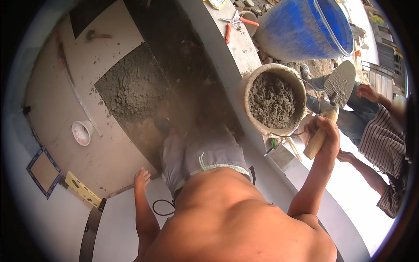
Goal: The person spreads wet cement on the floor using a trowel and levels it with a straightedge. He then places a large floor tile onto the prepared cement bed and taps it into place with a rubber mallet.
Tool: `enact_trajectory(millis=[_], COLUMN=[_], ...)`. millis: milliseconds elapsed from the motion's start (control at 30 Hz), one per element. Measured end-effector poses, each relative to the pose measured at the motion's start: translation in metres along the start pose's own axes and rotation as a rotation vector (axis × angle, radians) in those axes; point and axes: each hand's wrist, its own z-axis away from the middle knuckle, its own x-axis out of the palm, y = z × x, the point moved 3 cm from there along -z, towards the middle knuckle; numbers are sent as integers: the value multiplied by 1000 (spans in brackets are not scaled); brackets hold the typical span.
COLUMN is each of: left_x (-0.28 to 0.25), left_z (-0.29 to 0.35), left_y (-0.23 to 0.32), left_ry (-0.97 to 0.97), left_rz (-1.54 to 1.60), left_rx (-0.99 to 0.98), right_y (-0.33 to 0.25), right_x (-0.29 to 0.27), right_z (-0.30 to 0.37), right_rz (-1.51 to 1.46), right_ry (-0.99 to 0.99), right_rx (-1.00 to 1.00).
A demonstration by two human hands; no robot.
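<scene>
My right hand (326,133) is wrapped round the wooden handle of a trowel (340,83), held up on the right. Its broad blade is smeared with grey mortar and points away from me. Just left of it stands a round bucket (247,98) with a wire handle, filled with lumpy wet mortar (270,101). Out to the left, my left hand (142,179) hangs with its fingers loosely apart, holding nothing. Beyond that hand, a rough bed of mortar (133,83) is spread on the floor beside the pale tiles.
A big blue barrel (290,30) and red-handled pliers (238,25) are at the top right. At far right stands a person in a striped shirt (384,139). Leftward lie a hammer (98,36), a small white bucket (82,132), a long straightedge (79,98) and a yellow level (83,189).
</scene>
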Motion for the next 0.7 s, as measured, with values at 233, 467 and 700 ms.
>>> enact_trajectory(millis=[233,467,700], left_x=[47,62,79], left_z=[10,32,37], left_y=[56,94,90], left_ry=[-20,39,-19], left_rz=[-14,-54,-137], left_rx=[135,208,208], right_y=[-7,4,47], right_x=[-36,-50,-139], right_z=[-23,-37,-95], right_rz=[123,196,321], right_ry=[-59,-206,-83], right_rx=[-35,1,31])
